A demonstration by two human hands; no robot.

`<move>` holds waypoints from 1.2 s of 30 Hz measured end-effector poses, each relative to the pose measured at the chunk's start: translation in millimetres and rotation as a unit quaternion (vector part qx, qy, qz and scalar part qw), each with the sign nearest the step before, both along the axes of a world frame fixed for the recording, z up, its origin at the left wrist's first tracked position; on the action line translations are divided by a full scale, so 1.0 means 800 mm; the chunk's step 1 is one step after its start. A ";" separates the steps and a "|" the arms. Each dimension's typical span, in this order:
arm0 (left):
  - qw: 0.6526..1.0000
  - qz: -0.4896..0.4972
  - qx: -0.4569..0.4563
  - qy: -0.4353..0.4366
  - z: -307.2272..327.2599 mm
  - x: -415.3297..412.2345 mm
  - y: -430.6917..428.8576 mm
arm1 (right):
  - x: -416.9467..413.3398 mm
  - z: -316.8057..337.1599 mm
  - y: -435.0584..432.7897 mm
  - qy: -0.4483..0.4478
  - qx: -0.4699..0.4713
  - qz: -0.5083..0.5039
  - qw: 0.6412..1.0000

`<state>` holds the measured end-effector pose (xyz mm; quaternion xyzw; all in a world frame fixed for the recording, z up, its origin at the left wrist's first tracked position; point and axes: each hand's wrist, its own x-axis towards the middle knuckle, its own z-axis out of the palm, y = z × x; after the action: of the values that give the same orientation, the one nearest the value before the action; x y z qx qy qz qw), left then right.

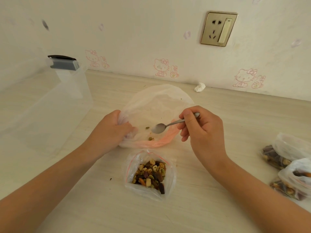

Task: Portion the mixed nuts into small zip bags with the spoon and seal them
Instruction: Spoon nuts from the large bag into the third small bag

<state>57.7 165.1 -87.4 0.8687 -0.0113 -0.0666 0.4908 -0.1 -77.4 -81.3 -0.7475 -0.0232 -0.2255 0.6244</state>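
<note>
A: Head view. Left hand (114,126) bunched on rim of big bag (158,105), holding mouth open on counter (235,118).

B: Right hand (202,130)?

A: Grip pinched on handle of spoon (165,126); bowl inside big bag, looks empty. Left grip clamped on plastic.

B: Nuts left in there?

A: Barely. Few seeds (149,134) on the floor of the bag, nothing more visible.

B: Zip bag (149,175)?

A: Just in front of big bag, near edge of counter. Mouth open, red zip strip unpressed, loaded with mixed nuts (149,175). One dark piece at lower corner, possibly poking out; hard to tell.

B: Others?

A: Filled bags (289,167) far right, well apart, nuts inside. Sealed or not: cannot tell, partly cut off by frame.

B: Standing?

A: Late stage, by the look. Supply nearly spent. Left to do: scrape up last seeds, tip into zip bag, press strip shut.
</note>
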 end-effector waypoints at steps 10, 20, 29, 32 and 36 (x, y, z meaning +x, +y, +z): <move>1.000 0.017 -0.012 0.005 0.008 -0.005 -0.007 | 0.002 0.008 -0.007 0.039 -0.017 -0.023 0.999; 0.998 -0.041 0.024 0.045 0.005 -0.004 -0.003 | 0.002 0.004 -0.001 0.056 -0.031 -0.009 0.998; 0.988 0.022 -0.106 0.113 0.009 -0.008 -0.015 | 0.007 -0.006 0.000 0.071 -0.009 0.004 0.997; 0.969 0.070 -0.185 0.146 0.007 -0.012 -0.021 | 0.010 -0.010 -0.003 0.083 0.011 0.009 0.996; 0.957 0.072 -0.234 0.157 0.007 -0.011 -0.022 | 0.013 -0.015 -0.006 0.090 0.025 0.007 0.996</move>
<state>48.9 147.9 -81.5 0.7066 0.1130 -0.1626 0.6794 10.2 -82.4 -93.2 -0.7485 0.0333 -0.1535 0.6443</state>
